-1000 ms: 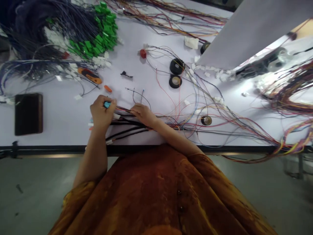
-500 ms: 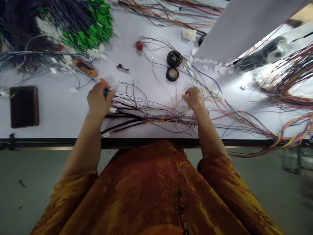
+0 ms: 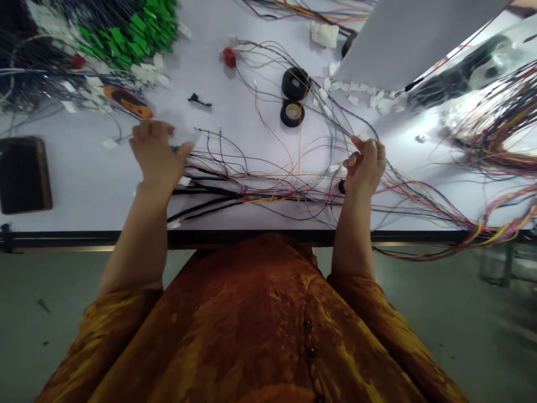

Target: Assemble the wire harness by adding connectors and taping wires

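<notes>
My left hand (image 3: 156, 154) is over the left end of a wire harness (image 3: 226, 193), its thumb stretched away from the fingers. A small teal piece shows beside the thumb, and an orange tip peeks out by the fingers; most of both is hidden. To the right, my right hand (image 3: 366, 165) pinches thin grey wires (image 3: 342, 130) between thumb and finger, above the harness. The harness has black-sleeved branches at its left and loose red, yellow, blue and black wires to the right. Two rolls of black tape (image 3: 292, 113) lie beyond it.
A cutter with an orange and black handle (image 3: 128, 102) lies near green connectors (image 3: 136, 36) on dark wires. A dark rectangular case (image 3: 25, 174) is at left. A red connector (image 3: 229, 57) sits mid-table. Coloured wire bundles (image 3: 512, 129) and a grey panel (image 3: 415, 45) stand at right.
My right hand has moved right and slightly up, and now pinches grey wires. My left thumb has spread away from the fingers. The whole view has shifted slightly.
</notes>
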`<state>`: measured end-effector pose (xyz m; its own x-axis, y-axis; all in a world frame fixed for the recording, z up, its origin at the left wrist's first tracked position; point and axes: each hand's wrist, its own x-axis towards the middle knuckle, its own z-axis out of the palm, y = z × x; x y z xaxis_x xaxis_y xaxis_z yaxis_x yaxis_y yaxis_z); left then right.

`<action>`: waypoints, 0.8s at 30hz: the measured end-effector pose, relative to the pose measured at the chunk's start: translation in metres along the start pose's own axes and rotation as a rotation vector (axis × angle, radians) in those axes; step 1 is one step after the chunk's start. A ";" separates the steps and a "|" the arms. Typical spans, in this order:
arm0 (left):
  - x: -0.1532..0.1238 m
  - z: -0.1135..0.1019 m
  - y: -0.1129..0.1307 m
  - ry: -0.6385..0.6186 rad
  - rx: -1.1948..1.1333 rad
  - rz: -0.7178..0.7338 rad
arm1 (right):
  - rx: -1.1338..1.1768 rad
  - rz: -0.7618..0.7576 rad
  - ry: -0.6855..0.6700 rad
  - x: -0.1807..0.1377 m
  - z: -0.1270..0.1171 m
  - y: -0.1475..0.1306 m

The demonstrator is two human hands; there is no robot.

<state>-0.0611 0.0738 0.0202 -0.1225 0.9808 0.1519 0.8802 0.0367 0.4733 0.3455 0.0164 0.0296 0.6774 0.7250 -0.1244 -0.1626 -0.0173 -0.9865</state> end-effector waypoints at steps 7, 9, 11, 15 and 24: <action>-0.083 -0.002 0.102 -0.394 -0.592 0.643 | 0.077 0.148 -0.657 -0.125 0.037 0.009; -0.095 0.003 0.113 -0.383 -0.547 0.702 | 0.085 0.196 -0.715 -0.146 0.042 0.015; -0.098 0.006 0.115 -0.374 -0.538 0.686 | 0.056 0.191 -0.752 -0.152 0.041 0.016; -0.084 0.011 0.101 -0.390 -0.601 0.523 | -0.142 0.106 -0.886 -0.124 0.029 0.007; -0.054 0.044 0.058 -0.283 -0.875 0.048 | -0.697 -0.425 -0.562 0.004 0.046 0.027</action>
<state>0.0162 0.0318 0.0015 0.1232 0.9921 0.0253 0.2069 -0.0506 0.9771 0.3104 0.0507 0.0070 0.1133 0.9830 0.1445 0.5957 0.0492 -0.8017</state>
